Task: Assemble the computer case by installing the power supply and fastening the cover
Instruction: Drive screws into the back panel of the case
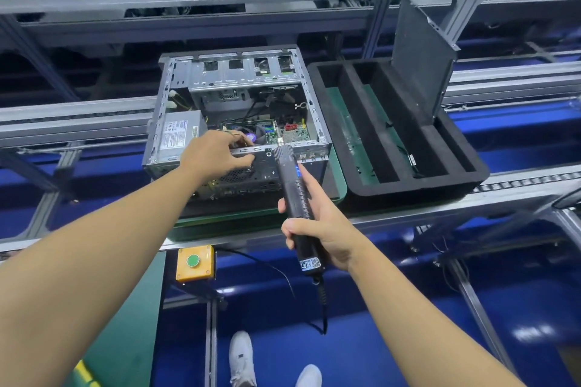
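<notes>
Silver-grey power supply (179, 135) is already seated in the left corner of the open computer case (248, 97), so the screws are probably what's being sorted now. The case's near rim is clasped by the left hand (217, 154), grip closed over the rail, seemingly to steady it. The electric screwdriver (292, 195) is held tight in the grip of the right hand (317, 232), tip set at that rim. The dark cover (421, 53) is parked upright in the foam tray (408, 185), kept out of the way.

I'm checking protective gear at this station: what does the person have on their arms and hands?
Nothing that shows. The left forearm and right forearm are bare to the picture's edge, no sleeve or cuff in view. The left hand and right hand have no gloves; no watch, ring or wrist strap is visible.
</notes>
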### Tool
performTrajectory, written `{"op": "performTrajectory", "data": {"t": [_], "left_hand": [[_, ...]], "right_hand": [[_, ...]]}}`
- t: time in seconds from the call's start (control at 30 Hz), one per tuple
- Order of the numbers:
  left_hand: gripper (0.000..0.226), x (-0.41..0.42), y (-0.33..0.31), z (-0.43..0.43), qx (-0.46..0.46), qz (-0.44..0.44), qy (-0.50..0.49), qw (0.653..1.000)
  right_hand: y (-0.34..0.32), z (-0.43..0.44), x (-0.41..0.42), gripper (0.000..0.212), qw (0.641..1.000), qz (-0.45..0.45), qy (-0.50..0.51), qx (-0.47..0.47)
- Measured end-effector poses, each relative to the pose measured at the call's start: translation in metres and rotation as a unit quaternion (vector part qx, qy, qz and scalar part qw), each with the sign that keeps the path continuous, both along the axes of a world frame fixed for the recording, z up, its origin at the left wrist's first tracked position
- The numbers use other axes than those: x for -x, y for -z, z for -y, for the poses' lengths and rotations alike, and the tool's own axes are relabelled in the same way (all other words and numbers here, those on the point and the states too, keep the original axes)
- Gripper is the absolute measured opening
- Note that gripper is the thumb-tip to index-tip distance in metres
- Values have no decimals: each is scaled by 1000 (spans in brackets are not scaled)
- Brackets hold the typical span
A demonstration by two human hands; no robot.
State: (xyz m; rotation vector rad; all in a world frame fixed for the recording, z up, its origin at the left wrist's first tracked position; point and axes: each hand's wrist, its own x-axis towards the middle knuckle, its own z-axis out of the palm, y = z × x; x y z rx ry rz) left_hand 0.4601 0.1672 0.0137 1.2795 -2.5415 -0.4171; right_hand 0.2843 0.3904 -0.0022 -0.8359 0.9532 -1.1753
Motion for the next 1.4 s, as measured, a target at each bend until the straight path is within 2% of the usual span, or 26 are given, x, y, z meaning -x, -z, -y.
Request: {"op": "performTrajectory", "data": {"t": [0.2, 0.4, 0.57, 0.9, 1.1, 1.23, 1.4], "left_hand": [[25, 3, 4, 2, 36, 23, 9, 999], [45, 3, 9, 3, 55, 25, 6, 998], [47, 2, 13, 3, 111, 82, 9, 990], [46, 4, 16, 6, 124, 118, 33, 985], [47, 4, 21, 6, 188, 151, 54, 969], [40, 4, 17, 4, 154, 149, 45, 976], [34, 7, 12, 8, 84, 106, 56, 989]], "right_hand": [[-2, 1, 2, 105, 1000, 8, 2, -8], [-4, 9, 2, 100, 1000, -4, -2, 5], [-5, 10, -2, 98, 1000, -9, -6, 14], [-17, 12, -15, 104, 1000, 8, 11, 0], [-19, 4, -22, 105, 999, 9, 31, -14], [-17, 0, -28, 103, 999, 10, 45, -20], [-15, -4, -36, 101, 999, 20, 46, -15]]}}
